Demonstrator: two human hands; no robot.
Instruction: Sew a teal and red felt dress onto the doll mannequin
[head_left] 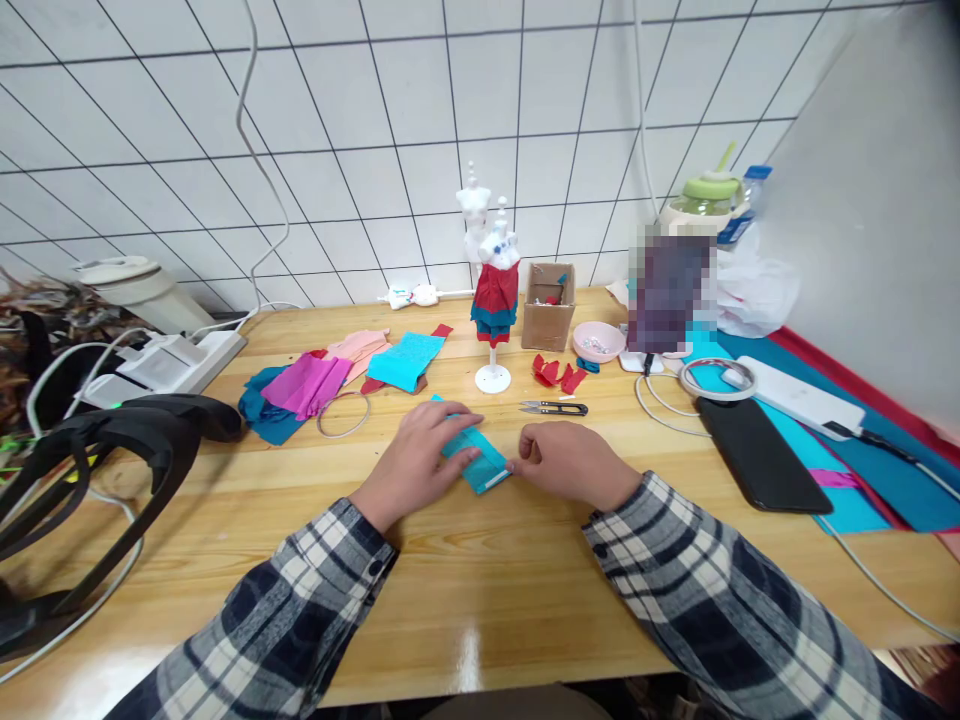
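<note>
A small turquoise crepe-like piece (474,452) lies on the table, with a narrow white strip (496,480) along its near edge. My left hand (421,455) rests over its left side, fingers stretched and thumb apart, pressing it to the wood. At the right corner, beside the strip's end, my right hand (571,462) is closed with curled fingers; what the fingertips pinch, if anything, is too small to make out. Just beyond lie thread snips (555,408). Behind stands a small white mannequin (498,290) on a round base, dressed in red and teal.
Coloured pieces (307,385) lie at left, near a power strip (187,365) and a black headset frame (127,500). A cardboard box (548,308), red scraps (556,373) and a pink bowl (598,342) stand behind my right hand. A black phone (765,455) and cables lie right.
</note>
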